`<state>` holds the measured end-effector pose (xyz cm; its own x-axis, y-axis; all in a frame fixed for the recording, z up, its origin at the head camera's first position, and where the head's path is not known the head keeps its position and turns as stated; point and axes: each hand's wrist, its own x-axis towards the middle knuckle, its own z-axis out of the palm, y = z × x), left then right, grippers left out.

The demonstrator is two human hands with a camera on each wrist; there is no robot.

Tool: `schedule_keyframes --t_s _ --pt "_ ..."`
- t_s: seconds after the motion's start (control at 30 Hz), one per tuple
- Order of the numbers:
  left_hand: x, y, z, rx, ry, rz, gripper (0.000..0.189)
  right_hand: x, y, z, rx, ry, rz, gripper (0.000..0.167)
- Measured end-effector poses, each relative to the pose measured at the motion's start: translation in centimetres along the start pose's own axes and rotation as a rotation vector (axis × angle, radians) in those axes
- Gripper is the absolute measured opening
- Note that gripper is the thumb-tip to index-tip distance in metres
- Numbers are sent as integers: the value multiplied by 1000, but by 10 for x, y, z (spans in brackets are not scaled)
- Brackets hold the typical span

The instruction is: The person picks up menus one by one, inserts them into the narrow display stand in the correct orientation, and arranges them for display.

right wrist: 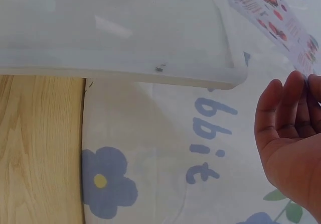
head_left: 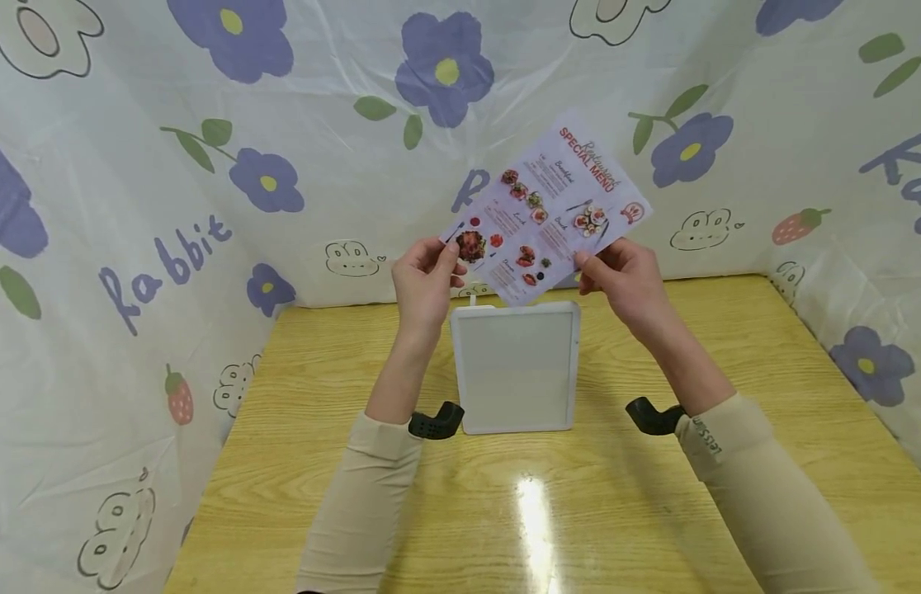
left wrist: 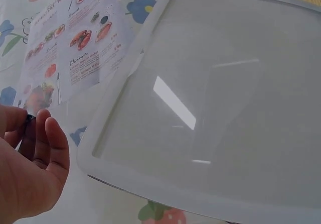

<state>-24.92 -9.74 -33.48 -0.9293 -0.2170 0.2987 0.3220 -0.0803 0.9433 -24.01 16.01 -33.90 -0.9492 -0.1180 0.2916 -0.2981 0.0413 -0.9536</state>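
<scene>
A printed restaurant menu sheet (head_left: 553, 206) is held up in the air, tilted, its food pictures and text facing the head camera. My left hand (head_left: 425, 285) pinches its lower left corner between thumb and fingers. At the lower right edge, my right hand (head_left: 627, 280) pinches the sheet the same way. Below and partly behind the menu stands a white-framed board (head_left: 516, 371), upright on the table with a pale blank face. In the left wrist view the menu (left wrist: 75, 43) appears beside the board's frame (left wrist: 113, 98).
The wooden table (head_left: 319, 495) has a bright light reflection near its front. White cloth (head_left: 342, 190) printed with purple flowers, rabbits and strawberries hangs behind and at both sides. A black curved piece sits at each wrist, such as the left one (head_left: 436, 421).
</scene>
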Motion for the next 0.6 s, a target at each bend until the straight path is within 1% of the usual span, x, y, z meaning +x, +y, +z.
schedule_keyframes --t_s 0.17,0.33,0.6 --pt "-2 -3 -2 -2 -7 -7 12 0 -1 -1 -11 10 12 25" --pt "-5 -5 -4 6 -21 -4 8 0 -1 -1 -24 12 24 27" --pt "-3 -2 -7 26 -13 3 15 2 -5 0 -79 9 69 34"
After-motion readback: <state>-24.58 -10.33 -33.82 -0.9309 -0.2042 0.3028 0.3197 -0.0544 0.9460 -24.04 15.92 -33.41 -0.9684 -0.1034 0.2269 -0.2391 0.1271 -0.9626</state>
